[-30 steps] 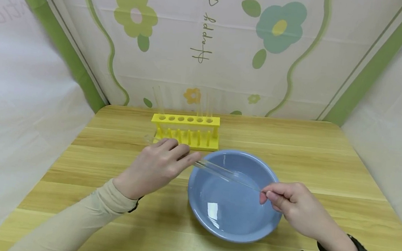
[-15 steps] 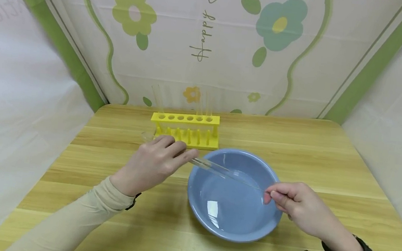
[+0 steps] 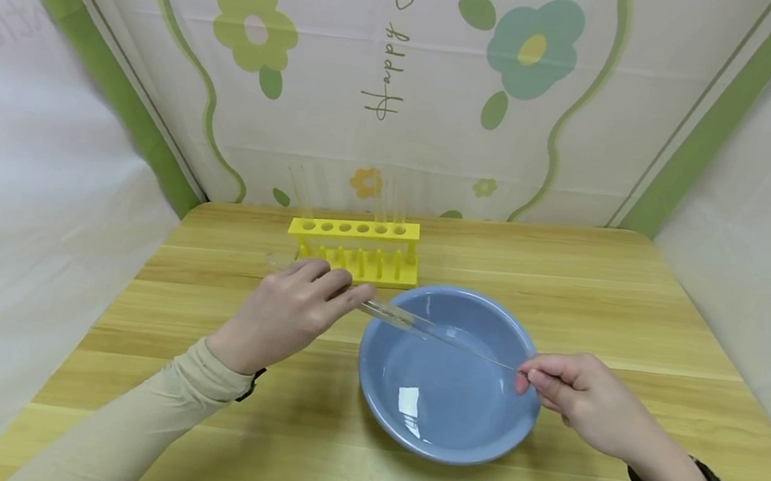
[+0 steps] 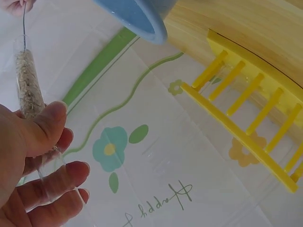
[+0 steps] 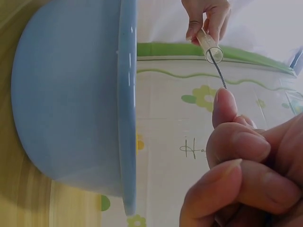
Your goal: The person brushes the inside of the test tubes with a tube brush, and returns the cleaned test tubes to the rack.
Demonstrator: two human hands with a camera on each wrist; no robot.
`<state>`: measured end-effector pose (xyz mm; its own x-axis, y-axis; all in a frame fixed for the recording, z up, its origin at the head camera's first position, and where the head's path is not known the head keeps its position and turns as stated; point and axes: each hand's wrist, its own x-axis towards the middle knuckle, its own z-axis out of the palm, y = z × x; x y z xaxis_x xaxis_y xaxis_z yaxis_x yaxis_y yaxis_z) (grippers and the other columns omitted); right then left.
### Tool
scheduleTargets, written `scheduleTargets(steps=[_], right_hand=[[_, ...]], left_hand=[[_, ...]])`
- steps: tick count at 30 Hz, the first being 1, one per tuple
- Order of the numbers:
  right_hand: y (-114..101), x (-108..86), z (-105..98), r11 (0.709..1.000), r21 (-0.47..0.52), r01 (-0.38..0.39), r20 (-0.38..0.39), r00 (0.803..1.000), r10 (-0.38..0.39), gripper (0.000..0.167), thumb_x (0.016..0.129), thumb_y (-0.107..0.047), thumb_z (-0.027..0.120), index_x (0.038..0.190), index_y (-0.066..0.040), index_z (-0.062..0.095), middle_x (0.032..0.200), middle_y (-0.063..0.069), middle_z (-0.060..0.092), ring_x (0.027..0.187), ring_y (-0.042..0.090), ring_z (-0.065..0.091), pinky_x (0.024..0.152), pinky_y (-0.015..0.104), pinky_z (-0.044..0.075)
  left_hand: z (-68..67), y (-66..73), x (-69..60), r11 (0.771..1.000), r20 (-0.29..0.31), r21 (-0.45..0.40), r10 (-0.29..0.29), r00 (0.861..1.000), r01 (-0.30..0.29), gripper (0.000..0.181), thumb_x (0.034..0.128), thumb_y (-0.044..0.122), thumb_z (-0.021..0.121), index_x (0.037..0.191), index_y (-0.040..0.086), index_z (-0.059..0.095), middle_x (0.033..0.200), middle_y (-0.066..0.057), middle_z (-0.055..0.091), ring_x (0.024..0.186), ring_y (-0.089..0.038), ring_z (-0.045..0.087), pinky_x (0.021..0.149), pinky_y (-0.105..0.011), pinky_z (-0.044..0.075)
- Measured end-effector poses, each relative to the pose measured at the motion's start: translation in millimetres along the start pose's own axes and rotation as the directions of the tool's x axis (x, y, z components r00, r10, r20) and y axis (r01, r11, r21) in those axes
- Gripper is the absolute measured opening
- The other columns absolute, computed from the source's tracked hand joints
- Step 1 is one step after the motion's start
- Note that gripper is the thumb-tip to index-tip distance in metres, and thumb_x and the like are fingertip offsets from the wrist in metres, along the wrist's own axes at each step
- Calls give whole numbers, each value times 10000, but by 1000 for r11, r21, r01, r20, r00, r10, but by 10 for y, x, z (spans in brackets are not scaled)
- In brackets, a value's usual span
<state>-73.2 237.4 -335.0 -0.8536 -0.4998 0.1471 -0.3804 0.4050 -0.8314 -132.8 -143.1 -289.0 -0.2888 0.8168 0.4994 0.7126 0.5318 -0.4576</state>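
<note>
My left hand [image 3: 291, 313] grips a clear glass test tube [image 3: 387, 314], tilted with its mouth toward the right, over the left side of a blue basin [image 3: 448, 406]. In the left wrist view, pale brush bristles [image 4: 28, 82] sit inside the tube near its mouth, and the left fingers [image 4: 57, 179] curl round the glass. Out of the mouth runs a thin twisted wire [image 5: 218, 71], its outer part pinched by my right hand [image 3: 585, 398] between thumb and forefinger above the basin's right rim.
Behind the basin, to the left, stands a yellow rack [image 3: 358, 229] with several upright clear tubes in it. A printed white cloth [image 3: 425, 142] hangs at the table's back edge. Wooden tabletop [image 3: 634, 316] surrounds the basin.
My right hand has moved to the right, so more wire shows outside the tube. The left hand has shifted slightly left with the tube.
</note>
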Motion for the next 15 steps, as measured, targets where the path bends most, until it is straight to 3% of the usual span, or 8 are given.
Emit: scheduleTargets(steps=[15], right_hand=[[72,-86,-51,999,23,-24,5,1000,24,236,1023,-16,492,941,-123,686,576,-9,377,441,86,330,353,230,309]], left_hand=[[2,-36,-24,1000,7,11,1,1000,-1,303,906,68,710,1203,126,695,900,-62,668,756,-250,627,677,-354,579]])
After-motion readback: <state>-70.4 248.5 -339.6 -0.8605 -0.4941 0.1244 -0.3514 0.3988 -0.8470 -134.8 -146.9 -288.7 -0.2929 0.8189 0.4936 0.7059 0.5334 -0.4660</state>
